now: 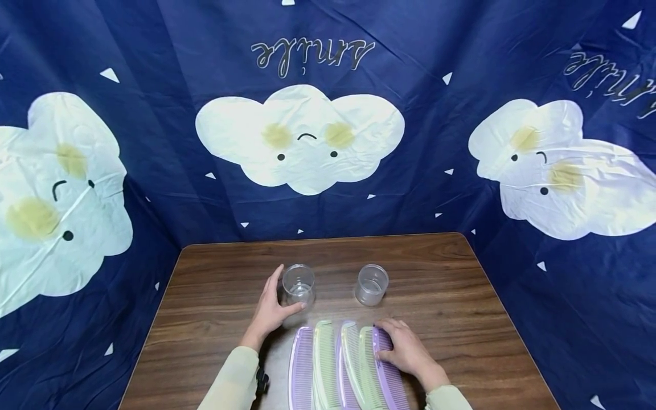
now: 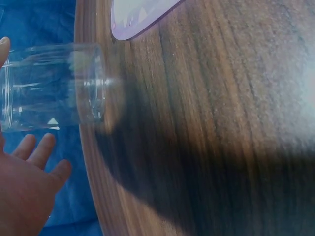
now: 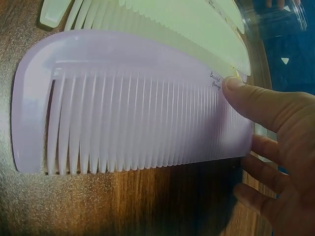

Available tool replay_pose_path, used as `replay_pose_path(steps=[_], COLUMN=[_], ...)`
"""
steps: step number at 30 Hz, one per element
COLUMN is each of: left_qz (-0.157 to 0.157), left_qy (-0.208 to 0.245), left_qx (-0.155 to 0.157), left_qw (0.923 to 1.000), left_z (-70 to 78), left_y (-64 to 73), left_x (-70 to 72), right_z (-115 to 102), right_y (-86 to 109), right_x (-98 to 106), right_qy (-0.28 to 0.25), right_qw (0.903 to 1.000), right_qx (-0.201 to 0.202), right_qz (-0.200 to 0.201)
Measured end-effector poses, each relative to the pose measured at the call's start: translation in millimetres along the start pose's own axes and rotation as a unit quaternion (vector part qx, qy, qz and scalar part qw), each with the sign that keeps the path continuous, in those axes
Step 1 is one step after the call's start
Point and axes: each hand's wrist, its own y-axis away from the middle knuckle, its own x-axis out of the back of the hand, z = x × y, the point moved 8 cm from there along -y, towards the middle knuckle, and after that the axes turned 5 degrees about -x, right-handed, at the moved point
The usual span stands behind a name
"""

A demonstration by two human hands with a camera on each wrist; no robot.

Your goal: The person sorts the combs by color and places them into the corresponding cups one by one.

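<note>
My left hand (image 1: pixel 267 315) reaches around a clear plastic jar (image 1: pixel 299 283), thumb at its front and fingers spread along its left side. In the left wrist view, gaps show between these fingers (image 2: pixel 43 150) and the jar's wall. My right hand (image 1: pixel 407 350) holds the far end of the rightmost purple comb (image 1: pixel 390 380). Its thumb (image 3: pixel 235 84) presses on the comb's back beside small printed writing, while the other fingers lie at the teeth side, partly hidden. A green comb (image 3: pixel 162 32) lies right beside it.
A second clear jar (image 1: pixel 372 285) stands to the right of the first. Several purple and green combs (image 1: pixel 325 364) lie in an overlapping row at the front of the wooden table (image 1: pixel 205 319). Blue cloth (image 1: pixel 430 210) with white clouds hangs behind and at both sides.
</note>
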Motion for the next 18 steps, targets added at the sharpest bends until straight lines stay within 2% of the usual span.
replay_pose_path(steps=[8, 14, 18], left_qz=[-0.001, -0.003, 0.003], left_qy=[-0.014, 0.0, -0.008], left_qx=[-0.001, 0.007, 0.008], left_qw=[0.9999, 1.0, 0.9999], left_z=[-2.3, -0.4, 0.9], left_y=[-2.2, -4.1, -5.5], left_x=[-3.4, -5.4, -6.0], right_z=[2.0, 2.6, 3.8], right_y=[-2.7, -3.4, -3.5], right_x=[0.1, 2.1, 2.6], right_qy=[-0.008, 0.001, 0.012], right_qw=[0.9998, 0.9998, 0.9996], right_qx=[-0.02, -0.019, -0.018], right_qz=[-0.006, 0.01, 0.019])
